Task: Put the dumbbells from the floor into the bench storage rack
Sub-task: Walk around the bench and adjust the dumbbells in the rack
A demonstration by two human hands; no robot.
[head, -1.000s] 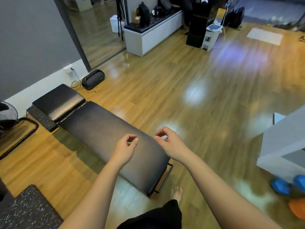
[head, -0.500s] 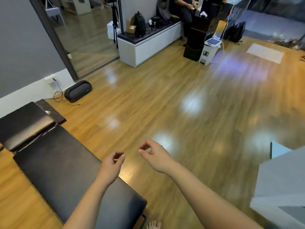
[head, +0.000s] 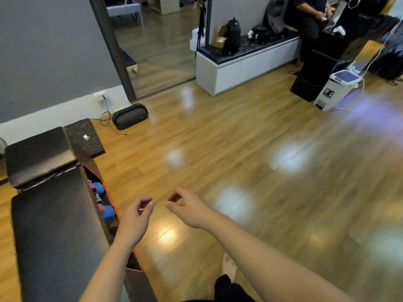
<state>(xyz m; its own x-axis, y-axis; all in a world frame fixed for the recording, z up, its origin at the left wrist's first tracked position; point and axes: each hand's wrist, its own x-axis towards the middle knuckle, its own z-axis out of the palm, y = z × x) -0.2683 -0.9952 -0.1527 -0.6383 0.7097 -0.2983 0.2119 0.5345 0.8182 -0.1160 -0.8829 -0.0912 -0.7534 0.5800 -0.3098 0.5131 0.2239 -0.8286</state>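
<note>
Two empty hands hover beside a padded workout bench whose side rack holds blue dumbbells.

The left hand point(head: 134, 216) and the right hand point(head: 187, 208) are held out in front of the body, near each other but apart, each with fingers loosely curled toward the thumb and grasping nothing. Just left of the left hand, the storage rack point(head: 102, 192) runs along the side of the black bench point(head: 52, 225); two blue dumbbells point(head: 104, 201) lie in it, one behind the other, partly hidden by the rack's red-edged wall. A bare foot point(head: 227, 267) stands on the glossy wooden floor point(head: 239, 160) below the right forearm. Farther off, a dark oval speaker point(head: 130, 116) sits by the wall and a white cabinet point(head: 239, 70) stands beyond.
</note>
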